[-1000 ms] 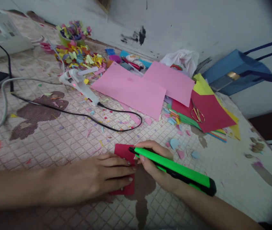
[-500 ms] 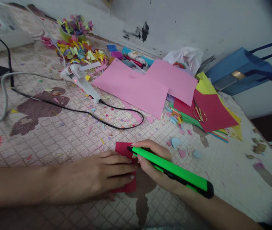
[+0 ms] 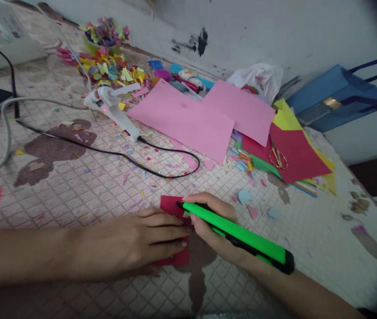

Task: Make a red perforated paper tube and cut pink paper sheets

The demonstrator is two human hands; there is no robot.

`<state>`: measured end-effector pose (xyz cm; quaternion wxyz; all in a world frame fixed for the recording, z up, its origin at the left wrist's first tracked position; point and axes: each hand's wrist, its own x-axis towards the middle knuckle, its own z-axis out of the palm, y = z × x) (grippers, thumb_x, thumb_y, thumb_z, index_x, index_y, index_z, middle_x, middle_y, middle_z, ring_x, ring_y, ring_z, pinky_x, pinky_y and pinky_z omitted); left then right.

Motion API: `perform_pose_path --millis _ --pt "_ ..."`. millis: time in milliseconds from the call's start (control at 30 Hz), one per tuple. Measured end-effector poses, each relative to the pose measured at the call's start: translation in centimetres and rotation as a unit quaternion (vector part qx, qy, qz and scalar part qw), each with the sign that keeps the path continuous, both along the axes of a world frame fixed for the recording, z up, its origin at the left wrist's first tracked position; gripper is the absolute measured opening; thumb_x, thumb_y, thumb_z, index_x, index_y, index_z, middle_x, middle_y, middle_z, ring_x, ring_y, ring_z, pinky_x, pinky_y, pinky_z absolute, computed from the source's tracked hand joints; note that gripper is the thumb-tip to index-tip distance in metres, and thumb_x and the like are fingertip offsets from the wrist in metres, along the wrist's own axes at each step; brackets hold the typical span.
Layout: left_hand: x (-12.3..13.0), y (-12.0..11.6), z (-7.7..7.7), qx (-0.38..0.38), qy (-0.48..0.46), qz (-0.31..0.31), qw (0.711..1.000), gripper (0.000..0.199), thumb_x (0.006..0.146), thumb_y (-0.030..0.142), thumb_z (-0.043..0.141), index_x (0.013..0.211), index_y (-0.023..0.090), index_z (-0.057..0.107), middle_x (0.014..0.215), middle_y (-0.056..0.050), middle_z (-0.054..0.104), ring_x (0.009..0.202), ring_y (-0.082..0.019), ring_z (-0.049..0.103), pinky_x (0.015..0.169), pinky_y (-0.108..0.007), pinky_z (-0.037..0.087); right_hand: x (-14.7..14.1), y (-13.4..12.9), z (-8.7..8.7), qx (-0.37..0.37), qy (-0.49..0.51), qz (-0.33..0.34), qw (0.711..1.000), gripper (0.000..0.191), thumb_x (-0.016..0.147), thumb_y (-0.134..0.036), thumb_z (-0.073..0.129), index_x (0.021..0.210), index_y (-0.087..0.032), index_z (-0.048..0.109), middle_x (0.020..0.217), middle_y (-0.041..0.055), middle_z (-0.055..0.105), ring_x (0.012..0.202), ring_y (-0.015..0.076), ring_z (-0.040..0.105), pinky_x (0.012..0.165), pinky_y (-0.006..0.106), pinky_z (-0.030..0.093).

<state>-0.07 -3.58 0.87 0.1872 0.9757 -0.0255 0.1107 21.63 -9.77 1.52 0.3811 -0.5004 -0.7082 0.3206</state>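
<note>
A small red piece of paper point(image 3: 171, 204) lies on the quilted cloth in front of me. My left hand point(image 3: 148, 237) rests flat across it, fingers stretched out and hiding much of its middle. In my right hand point(image 3: 213, 217) is a thick green and black pen point(image 3: 241, 232), held in a writing grip. Its dark tip is at the upper part of the red paper, close above my left fingers; whether it touches the paper I cannot tell.
Pink sheets point(image 3: 182, 119) lie beyond my hands, with a white device point(image 3: 111, 113) and its black cable point(image 3: 162, 176) left of them. Gold-handled scissors point(image 3: 278, 158) lie on red paper at right. Cut paper pieces point(image 3: 111, 71) are heaped near a bowl point(image 3: 100, 46). A blue bag point(image 3: 335, 95) hangs at right.
Hardly anything differs. The view has shifted very slightly; both hands and the pen stay in place over the red paper.
</note>
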Motion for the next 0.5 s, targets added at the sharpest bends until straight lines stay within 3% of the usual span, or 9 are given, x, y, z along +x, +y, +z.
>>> perform_pose_path --millis 333,500 --pt "0.10 -0.14 0.13 -0.010 -0.010 0.006 1.000 0.037 0.093 0.024 0.053 0.128 0.013 0.055 0.135 -0.008 0.056 0.129 -0.022 0.047 0.112 -0.033 0.035 -0.10 0.33 0.35 -0.001 -0.029 0.012 1.000 0.022 0.084 -0.013 0.055 0.104 -0.019 0.062 0.091 0.0022 0.068 0.081 0.0137 0.064 0.072 0.027 0.050" --pt "0.16 -0.28 0.15 -0.017 -0.004 0.011 1.000 0.038 0.092 0.024 0.053 0.129 0.012 0.054 0.138 -0.009 0.055 0.130 -0.023 0.046 0.111 -0.033 0.036 0.16 0.10 -0.25 -0.011 0.030 -0.009 0.999 0.023 0.085 -0.014 0.054 0.106 -0.021 0.062 0.093 0.0011 0.067 0.081 0.0126 0.064 0.071 0.025 0.051"
